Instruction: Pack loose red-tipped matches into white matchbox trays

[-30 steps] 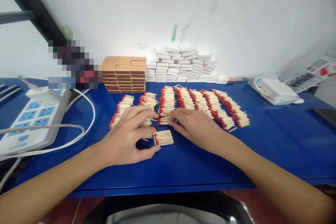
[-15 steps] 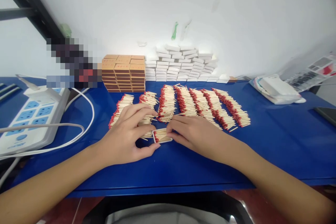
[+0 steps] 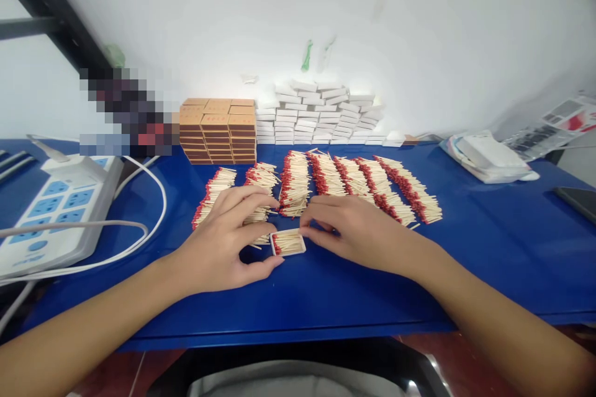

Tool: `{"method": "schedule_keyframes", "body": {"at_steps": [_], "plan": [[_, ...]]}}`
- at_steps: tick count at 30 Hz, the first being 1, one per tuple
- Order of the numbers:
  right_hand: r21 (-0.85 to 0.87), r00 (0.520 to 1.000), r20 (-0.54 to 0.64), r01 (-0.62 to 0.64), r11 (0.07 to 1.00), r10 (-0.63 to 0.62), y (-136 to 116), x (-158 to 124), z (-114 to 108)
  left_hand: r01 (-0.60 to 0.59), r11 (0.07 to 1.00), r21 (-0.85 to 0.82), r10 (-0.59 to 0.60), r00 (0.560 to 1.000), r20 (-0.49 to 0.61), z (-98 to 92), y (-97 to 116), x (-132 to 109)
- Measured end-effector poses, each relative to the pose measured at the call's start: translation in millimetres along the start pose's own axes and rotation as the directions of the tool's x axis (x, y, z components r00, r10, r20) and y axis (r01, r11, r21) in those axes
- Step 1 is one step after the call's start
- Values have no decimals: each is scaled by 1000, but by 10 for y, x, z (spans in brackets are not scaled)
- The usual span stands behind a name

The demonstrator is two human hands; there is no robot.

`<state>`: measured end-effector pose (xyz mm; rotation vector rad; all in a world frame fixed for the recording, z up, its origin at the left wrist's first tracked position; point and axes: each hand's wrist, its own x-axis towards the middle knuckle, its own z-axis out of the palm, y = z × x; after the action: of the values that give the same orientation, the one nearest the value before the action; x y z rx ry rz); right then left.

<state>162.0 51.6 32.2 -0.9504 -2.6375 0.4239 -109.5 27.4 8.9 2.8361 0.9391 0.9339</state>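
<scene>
While the left hand sits with its thumb and forefinger spread pretty wide around the left end of a little white matchbox tray, the right hand is right at the other end, thumb and fingertips bunched close together. Can't really tell if there's a match pinched in there, and I wouldn't swear to how firmly the left one is touching the tray either. The tray lies flat on the blue worktop, between the two hands, with a layer of red-tipped matches inside, heads toward the left

Just behind that you've got seven slanting rows of loose matches, red heads on the left side of each, and both hands cover bits of them. Further back against the white wall there's a neat block of orange-topped matchboxes, and right beside it a messier pile of small white boxes. Over on the left is a white power strip with blue sockets and a white cable looping past it, and a white packet lies well off to the right
</scene>
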Motion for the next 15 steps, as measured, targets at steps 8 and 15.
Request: {"method": "schedule_keyframes", "body": {"at_steps": [8,15], "plan": [[-131,994,67,-76,988,85,135,-14,-69,-2,1000,-5,2,1000,12,1,4,-3],[-99,995,90,-38,994,47,92,43,37,-3,1000,-7,3,1000,14,-1,4,6]]}}
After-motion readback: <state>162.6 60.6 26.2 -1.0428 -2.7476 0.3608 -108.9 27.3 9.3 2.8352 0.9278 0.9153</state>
